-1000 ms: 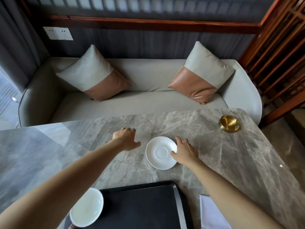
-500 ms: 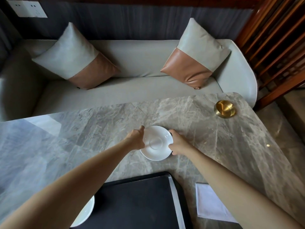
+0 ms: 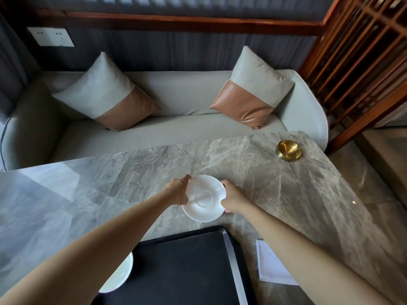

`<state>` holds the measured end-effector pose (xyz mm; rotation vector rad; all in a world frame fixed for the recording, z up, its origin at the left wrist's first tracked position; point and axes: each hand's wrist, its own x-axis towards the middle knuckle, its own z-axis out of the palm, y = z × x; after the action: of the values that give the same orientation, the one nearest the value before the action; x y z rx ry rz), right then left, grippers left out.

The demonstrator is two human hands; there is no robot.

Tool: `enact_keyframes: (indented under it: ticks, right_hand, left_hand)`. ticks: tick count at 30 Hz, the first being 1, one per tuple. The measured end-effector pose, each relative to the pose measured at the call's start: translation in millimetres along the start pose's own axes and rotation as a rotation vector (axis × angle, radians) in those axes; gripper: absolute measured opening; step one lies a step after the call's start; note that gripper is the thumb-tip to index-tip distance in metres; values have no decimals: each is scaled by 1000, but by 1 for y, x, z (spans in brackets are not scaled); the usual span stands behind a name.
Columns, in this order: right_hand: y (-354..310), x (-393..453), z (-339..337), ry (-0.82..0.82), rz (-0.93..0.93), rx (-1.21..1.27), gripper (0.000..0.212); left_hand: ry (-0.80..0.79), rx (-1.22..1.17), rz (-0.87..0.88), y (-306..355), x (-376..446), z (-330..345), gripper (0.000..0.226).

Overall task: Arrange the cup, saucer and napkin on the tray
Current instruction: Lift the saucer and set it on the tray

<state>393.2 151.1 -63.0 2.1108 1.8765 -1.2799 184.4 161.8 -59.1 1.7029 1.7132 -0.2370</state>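
The left hand (image 3: 177,192) is closed on the left edge of the saucer (image 3: 203,198), thumb over the rim, and the right hand (image 3: 232,198) grips the opposite edge in the same way; the saucer sits between them, tilted and apparently lifted off the marble table (image 3: 275,183), just beyond the far edge of the tray (image 3: 187,267). The tray's dark surface holds nothing in view. A white cup (image 3: 116,276), as it appears to be, stands just beside the tray's left edge, partly hidden by the left forearm, and the napkin (image 3: 271,265) lies just beside its right edge, on the table. Judged so, no item is yet placed; all three remain. Against the frame a second ago, the left hand has moved from the bare table onto the saucer, and against the frame half a second ago the saucer lies nearer the tray.
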Motion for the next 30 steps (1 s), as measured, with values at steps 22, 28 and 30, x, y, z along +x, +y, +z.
enact_keyframes:
  ticks: [22,28,30]
  right_hand:
    - [32,-107,64,82,24,-51,58]
    - [40,-125,90,108,63,-136,49]
    - [45,-130,98,144,58,-186,44]
  left_hand:
    - [-23,-116,52,-16,-89,69,89]
    - [-33,-93,50,-25,-104,89,89]
    - [-44,-97,45,-27,-108,96,89]
